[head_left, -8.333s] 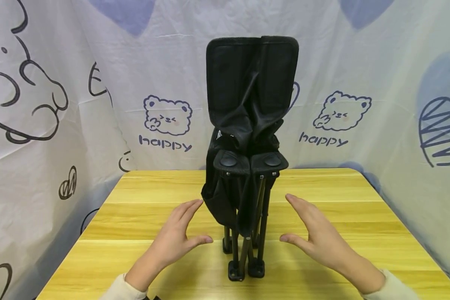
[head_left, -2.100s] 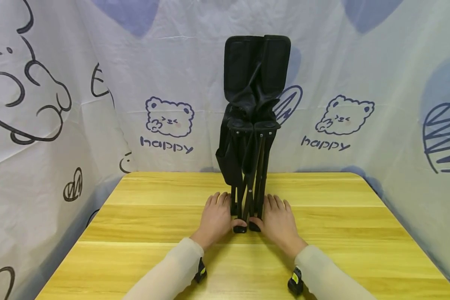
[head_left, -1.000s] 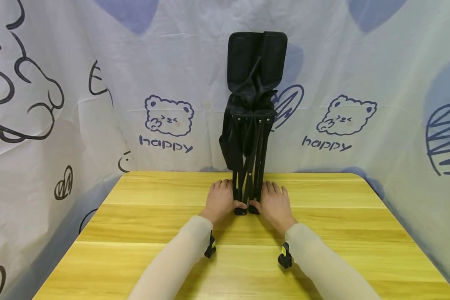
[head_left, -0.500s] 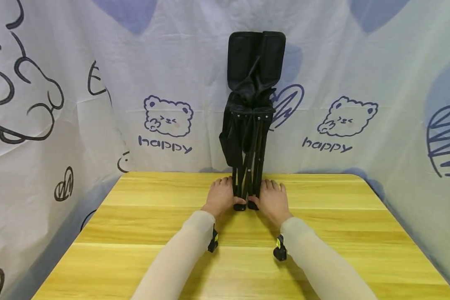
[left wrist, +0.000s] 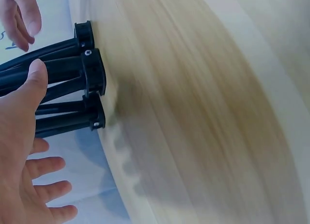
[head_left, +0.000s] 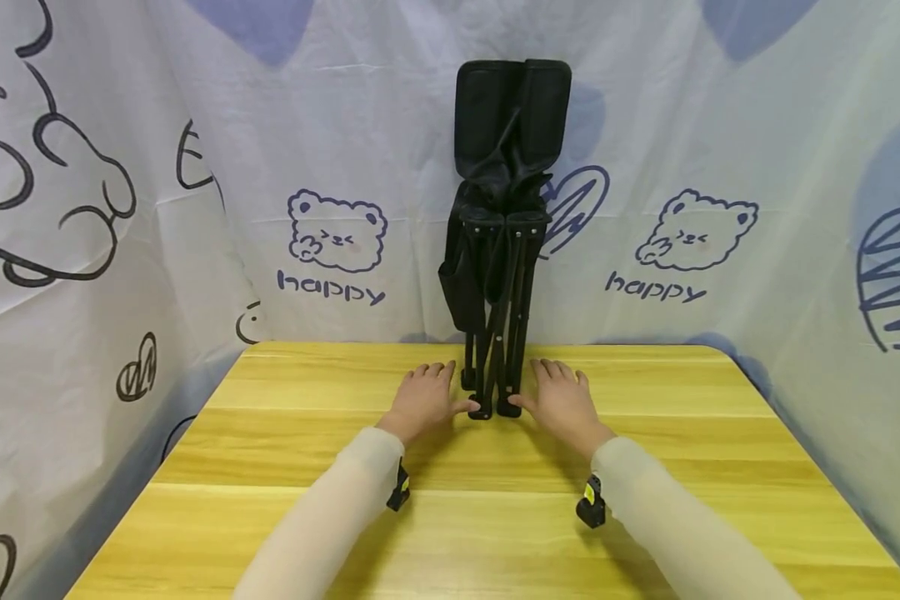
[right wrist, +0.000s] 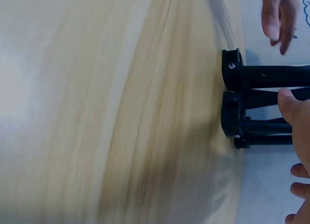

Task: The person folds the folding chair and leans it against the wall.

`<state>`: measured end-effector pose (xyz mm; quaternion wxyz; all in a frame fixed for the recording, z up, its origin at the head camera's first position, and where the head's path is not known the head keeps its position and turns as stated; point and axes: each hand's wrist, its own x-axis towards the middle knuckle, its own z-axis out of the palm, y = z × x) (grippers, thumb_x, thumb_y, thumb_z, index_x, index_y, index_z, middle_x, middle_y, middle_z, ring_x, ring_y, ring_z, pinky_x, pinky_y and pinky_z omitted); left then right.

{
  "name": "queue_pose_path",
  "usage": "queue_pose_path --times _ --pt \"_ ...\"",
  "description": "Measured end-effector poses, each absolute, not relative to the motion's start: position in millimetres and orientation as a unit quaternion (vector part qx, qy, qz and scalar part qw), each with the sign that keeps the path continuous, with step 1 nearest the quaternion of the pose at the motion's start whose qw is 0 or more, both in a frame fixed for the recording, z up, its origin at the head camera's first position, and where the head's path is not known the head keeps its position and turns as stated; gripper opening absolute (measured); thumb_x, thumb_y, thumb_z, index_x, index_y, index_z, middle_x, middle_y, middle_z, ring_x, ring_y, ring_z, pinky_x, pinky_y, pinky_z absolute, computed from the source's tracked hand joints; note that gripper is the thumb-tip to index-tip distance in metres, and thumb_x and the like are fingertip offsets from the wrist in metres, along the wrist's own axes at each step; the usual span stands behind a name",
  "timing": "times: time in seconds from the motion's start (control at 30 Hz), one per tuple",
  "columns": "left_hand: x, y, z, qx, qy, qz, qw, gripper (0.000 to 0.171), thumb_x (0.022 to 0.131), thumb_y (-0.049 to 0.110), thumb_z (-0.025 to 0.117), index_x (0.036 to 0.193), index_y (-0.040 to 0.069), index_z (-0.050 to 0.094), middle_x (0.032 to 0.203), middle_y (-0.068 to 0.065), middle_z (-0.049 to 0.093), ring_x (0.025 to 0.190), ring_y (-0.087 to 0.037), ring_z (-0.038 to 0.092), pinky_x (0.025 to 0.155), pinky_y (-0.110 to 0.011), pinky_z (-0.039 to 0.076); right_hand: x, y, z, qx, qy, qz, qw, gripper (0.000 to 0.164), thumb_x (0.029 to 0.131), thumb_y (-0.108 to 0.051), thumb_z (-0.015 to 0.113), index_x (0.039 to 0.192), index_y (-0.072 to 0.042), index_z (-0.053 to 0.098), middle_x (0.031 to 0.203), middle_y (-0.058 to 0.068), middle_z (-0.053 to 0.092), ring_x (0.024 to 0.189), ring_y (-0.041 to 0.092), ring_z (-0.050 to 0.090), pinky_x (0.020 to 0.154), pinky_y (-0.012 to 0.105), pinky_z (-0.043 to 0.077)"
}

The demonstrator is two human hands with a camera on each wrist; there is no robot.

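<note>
A folded black camping chair (head_left: 506, 217) stands upright at the back of the wooden table, its fabric back on top and its bunched legs below. Just left of the legs is my left hand (head_left: 425, 400), fingers spread, thumb tip by a front foot. My right hand (head_left: 564, 402) mirrors it on the other side, also with spread fingers. In the left wrist view, the black plastic feet (left wrist: 94, 71) stand on the tabletop, and the left thumb overlaps one leg. The right wrist view shows the right thumb overlapping the legs (right wrist: 271, 77).
The wooden table (head_left: 480, 533) ends close behind the chair. A white curtain (head_left: 390, 150) with bear and heart drawings hangs behind it and along both sides. Small black devices (head_left: 591, 503) are strapped at both wrists.
The chair has gone from mid-table toward the back edge, with both hands gripping its legs. Since half a second ago the hands have let go and moved outward to either side.
</note>
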<state>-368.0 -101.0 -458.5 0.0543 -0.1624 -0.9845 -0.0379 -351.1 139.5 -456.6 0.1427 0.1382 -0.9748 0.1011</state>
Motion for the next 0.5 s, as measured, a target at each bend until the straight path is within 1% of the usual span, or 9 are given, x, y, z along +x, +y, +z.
queue_pose_path --times 0.1,0.3,0.4,0.5 --pt "-364.8 -108.7 -456.7 -0.170 -0.983 -0.045 0.046 0.093 0.086 0.076 0.045 0.152 0.011 0.036 0.148 -0.012 0.044 0.135 -0.035 0.039 0.111 -0.052 0.032 -348.4 146.7 -452.7 0.148 -0.974 0.109 0.131 0.080 0.090 -0.056 0.062 0.144 -0.001 0.045 0.142 0.022 0.047 0.131 0.040 0.042 0.105 0.068 0.029" --pt "-356.9 -123.0 -452.5 -0.176 -0.981 -0.069 0.037 0.087 0.089 0.072 0.049 0.153 0.014 0.035 0.149 -0.012 0.042 0.137 -0.036 0.036 0.112 -0.056 0.029 -341.1 156.8 -453.7 0.177 -0.970 0.111 0.120 0.079 0.092 -0.054 0.061 0.148 -0.002 0.039 0.145 0.022 0.044 0.134 0.040 0.039 0.105 0.068 0.028" --pt "-352.8 -132.6 -450.6 -0.180 -0.980 -0.076 0.039 0.085 0.090 0.071 0.049 0.153 0.016 0.035 0.150 -0.013 0.041 0.137 -0.036 0.036 0.111 -0.057 0.028 -336.5 161.2 -452.4 0.187 -0.968 0.121 0.117 0.079 0.092 -0.053 0.061 0.149 -0.002 0.038 0.146 0.023 0.042 0.134 0.041 0.038 0.106 0.068 0.028" --pt "-350.0 -141.7 -450.5 -0.183 -0.979 -0.074 0.047 0.085 0.090 0.071 0.049 0.153 0.016 0.035 0.149 -0.013 0.042 0.137 -0.036 0.036 0.110 -0.058 0.029 -333.5 165.4 -450.4 0.190 -0.967 0.128 0.113 0.081 0.093 -0.056 0.058 0.149 -0.003 0.037 0.147 0.023 0.041 0.135 0.042 0.036 0.107 0.067 0.027"
